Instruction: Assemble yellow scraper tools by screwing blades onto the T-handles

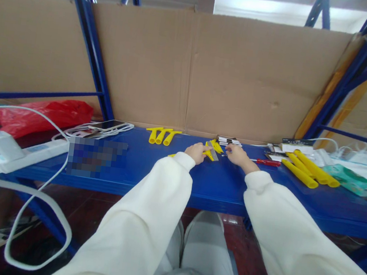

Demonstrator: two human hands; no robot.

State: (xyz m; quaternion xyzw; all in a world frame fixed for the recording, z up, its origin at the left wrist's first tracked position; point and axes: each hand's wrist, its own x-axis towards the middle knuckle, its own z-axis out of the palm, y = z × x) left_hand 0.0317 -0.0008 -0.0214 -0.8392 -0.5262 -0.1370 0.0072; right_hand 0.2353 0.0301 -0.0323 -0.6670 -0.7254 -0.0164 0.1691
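My left hand (197,152) is closed round a yellow scraper head (208,154) that has a flat metal blade (214,153). Just to its right, the fingertips of my right hand (237,155) are pinched together over the shelf; whatever they hold is too small to make out. Several small yellow pieces (217,146) lie just beyond the blade. Behind my right hand is a stack of black-and-white packets (229,141). A red-handled screwdriver (268,162) rests right of that hand, partly hidden by the wrist.
Yellow T-shaped scrapers (159,137) stand in a row at back left. Yellow tube handles (309,170) lie on the right by a green packet (354,180). A white power strip (30,157), cables and a red bag (48,116) occupy the left. Cardboard (191,71) backs the blue shelf (152,174).
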